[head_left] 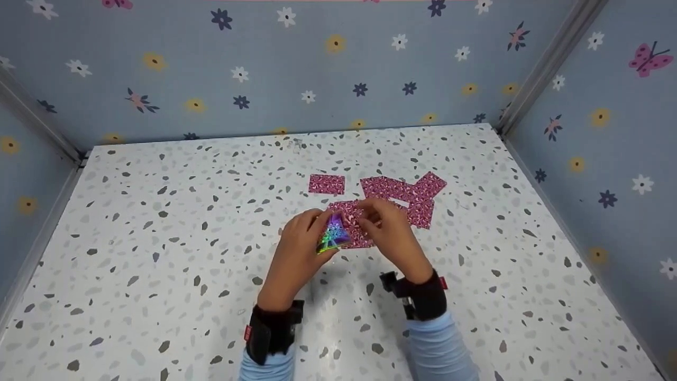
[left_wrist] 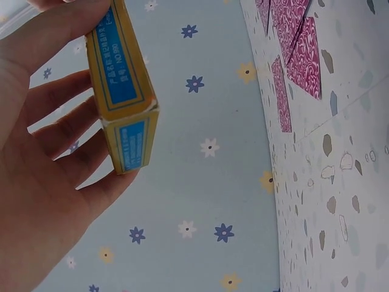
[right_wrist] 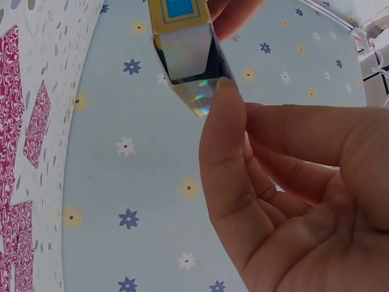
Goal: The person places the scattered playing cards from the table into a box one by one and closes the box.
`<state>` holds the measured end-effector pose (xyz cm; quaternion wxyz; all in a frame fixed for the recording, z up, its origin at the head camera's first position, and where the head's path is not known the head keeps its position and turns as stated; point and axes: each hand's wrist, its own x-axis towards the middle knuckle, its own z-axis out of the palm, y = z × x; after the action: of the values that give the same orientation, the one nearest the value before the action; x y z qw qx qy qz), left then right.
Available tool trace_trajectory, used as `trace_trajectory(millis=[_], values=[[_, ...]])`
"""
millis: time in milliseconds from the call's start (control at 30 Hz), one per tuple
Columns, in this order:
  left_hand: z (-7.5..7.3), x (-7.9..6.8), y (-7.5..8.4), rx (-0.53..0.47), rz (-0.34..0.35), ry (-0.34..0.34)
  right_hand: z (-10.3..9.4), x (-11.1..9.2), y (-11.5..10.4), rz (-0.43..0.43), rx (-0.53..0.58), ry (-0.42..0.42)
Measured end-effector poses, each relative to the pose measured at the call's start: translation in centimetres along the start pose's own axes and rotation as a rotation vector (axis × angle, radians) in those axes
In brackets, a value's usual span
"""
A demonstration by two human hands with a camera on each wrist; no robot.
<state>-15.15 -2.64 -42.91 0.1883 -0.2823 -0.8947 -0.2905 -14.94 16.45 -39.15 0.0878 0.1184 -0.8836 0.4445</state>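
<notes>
In the head view my left hand point(head_left: 300, 241) grips a small box point(head_left: 334, 233) with a shiny rainbow face. The left wrist view shows the yellow and blue printed sides of this box point(left_wrist: 118, 67) between thumb and fingers. At the end of the box point(right_wrist: 188, 52) facing my right hand, a pale flap and a dark gap show. My right hand point(head_left: 389, 233) has its fingers bent beside that end; one fingertip overlaps its shiny edge in the right wrist view. Whether it pinches the flap I cannot tell. Pink patterned cards point(head_left: 423, 211) lie below and behind both hands.
One pink card point(head_left: 327, 184) lies apart, behind the left hand. The speckled white table point(head_left: 174, 254) meets a blue flowered wall point(head_left: 296, 63) at the back. Another such wall point(head_left: 608, 153) stands on the right. Both wrists wear black straps point(head_left: 428, 296).
</notes>
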Motion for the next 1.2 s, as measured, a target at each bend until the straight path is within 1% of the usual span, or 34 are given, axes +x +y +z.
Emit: trace_trajectory(millis=[267, 533, 733, 900, 1000, 1100, 1200], values=[[-0.1, 0.1, 0.1, 0.022, -0.003, -0.011, 0.7, 0.0, -0.3, -0.018, -0.091, -0.011], [0.0, 0.1, 0.0, 0.019, -0.012, -0.019, 0.8, 0.2, -0.3, -0.006, -0.108, -0.047], [-0.2, 0.1, -0.3, 0.002, -0.051, -0.036, 0.2, 0.4, 0.7, -0.029, -0.101, 0.032], [-0.2, 0.1, -0.5, -0.012, -0.075, -0.047, 0.3, 0.9, 2.6, 0.033, -0.133, 0.071], [-0.3, 0.1, -0.5, -0.013, -0.081, -0.044, 0.7, 1.2, 3.6, 0.082, -0.175, 0.061], [-0.3, 0.0, -0.5, -0.010, -0.085, -0.046, 1.1, 1.3, 4.7, 0.116, -0.215, 0.030], [-0.3, 0.0, -0.5, -0.009, -0.089, -0.049, 1.6, 1.5, 5.7, 0.159, -0.225, -0.029]])
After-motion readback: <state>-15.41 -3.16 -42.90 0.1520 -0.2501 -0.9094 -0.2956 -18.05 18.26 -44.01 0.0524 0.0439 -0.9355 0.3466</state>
